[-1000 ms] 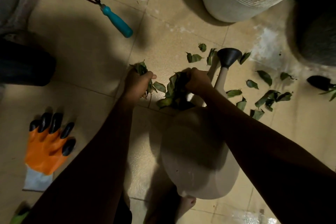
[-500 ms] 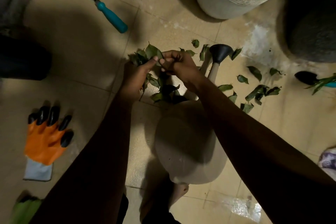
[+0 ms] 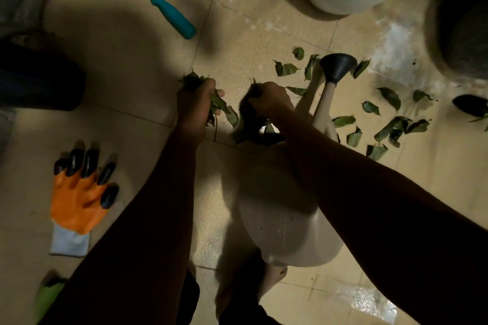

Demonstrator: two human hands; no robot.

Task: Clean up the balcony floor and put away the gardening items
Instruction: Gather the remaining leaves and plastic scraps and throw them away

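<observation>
Both fists are closed on light, limp leaves, my left hand (image 3: 196, 103) and right hand (image 3: 269, 99) bunching loosely; loose leaves (image 3: 390, 126) lie right of them.

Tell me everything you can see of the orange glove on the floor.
The orange glove lies flat on the tiled floor at the person's left, fingers spread and pointing away from them. Its body looks rubber-coated orange, each fingertip capped with a black claw-like tip, and the cuff is pale grey knit. It is empty and untouched: neither hand is near it, and nothing rests on it. The left forearm passes to its right.
</observation>
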